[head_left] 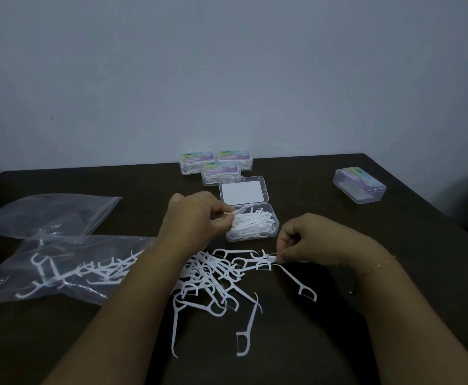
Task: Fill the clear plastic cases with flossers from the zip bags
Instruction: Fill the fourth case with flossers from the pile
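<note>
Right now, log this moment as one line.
left hand: holds flossers over open case | right hand: pinches flosser from loose pile | closed cases: behind

Worktop (393,315): dark brown, matte, faint grain. It fills the lower half of the frame; its far edge runs across the middle, and its right-hand corner sits at the right of the frame, where the edge slants down toward the lower right.

Wall (227,65): plain, pale grey-blue, filling the upper half of the frame behind the worktop. A small dark speck (52,118) marks it at left, a little above the worktop's far edge. Light is dim and even.

Bracelet (377,266): thin gold chain, at lower right of the frame, around a wrist.
</note>
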`<state>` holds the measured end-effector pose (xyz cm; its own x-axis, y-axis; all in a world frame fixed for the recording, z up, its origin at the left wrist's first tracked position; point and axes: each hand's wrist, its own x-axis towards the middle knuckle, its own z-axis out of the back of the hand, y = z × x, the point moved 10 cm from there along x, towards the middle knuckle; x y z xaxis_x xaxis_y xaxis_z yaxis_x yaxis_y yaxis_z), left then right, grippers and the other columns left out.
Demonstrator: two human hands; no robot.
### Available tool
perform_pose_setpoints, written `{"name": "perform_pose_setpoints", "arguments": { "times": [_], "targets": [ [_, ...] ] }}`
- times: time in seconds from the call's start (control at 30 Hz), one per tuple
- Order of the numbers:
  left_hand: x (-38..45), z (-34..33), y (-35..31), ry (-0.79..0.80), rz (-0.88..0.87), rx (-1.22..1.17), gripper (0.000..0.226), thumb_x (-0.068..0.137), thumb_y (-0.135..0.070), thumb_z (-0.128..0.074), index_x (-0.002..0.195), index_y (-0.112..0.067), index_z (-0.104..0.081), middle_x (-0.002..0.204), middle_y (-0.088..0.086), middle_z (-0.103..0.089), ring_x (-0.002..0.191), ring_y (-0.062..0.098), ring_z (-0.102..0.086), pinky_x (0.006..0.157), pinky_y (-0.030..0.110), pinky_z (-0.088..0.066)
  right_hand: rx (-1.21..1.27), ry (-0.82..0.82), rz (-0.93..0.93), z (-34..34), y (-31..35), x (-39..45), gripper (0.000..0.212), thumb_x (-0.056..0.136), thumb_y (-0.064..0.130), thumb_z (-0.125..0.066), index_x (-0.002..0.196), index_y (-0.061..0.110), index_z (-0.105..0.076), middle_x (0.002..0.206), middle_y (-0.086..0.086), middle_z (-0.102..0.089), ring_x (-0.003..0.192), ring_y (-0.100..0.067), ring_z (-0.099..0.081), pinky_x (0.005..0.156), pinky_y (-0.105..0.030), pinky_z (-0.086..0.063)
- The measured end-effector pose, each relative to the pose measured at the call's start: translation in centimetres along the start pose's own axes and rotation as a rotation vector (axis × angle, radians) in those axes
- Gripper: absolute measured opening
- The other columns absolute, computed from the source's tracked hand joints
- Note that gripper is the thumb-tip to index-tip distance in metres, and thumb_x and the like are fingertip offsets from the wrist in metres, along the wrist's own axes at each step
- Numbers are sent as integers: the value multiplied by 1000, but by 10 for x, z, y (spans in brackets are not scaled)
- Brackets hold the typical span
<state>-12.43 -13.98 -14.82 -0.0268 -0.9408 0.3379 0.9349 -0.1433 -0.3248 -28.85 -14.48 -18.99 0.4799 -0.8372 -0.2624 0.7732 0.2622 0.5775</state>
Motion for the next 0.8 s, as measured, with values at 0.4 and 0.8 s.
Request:
{"name": "perform_pose_setpoints", "arguments": {
  "times": [0.4,0.8],
  "targets": [
    [7,-5,-5,-43,-9,63,38,92,-48,-53,126,-33,-60,118,-12,-62,106,7,-54,83,27,-22,-67,-601,139,52,9,2,9,86,29,-65,79,33,-63,90,11,-57,91,-9,-47,82,-29,-42],
    [-7,-14,8,189,135,-72,35,68,-66,-68,79,-32,-67,81,-13,-62,79,-1,-54,94,33,-32,-182,-593,188,26,23,25,26,92,39,-54,113,32,-67,111,6,-56,108,-14,-42,94,-33,-35]
  ]
}}
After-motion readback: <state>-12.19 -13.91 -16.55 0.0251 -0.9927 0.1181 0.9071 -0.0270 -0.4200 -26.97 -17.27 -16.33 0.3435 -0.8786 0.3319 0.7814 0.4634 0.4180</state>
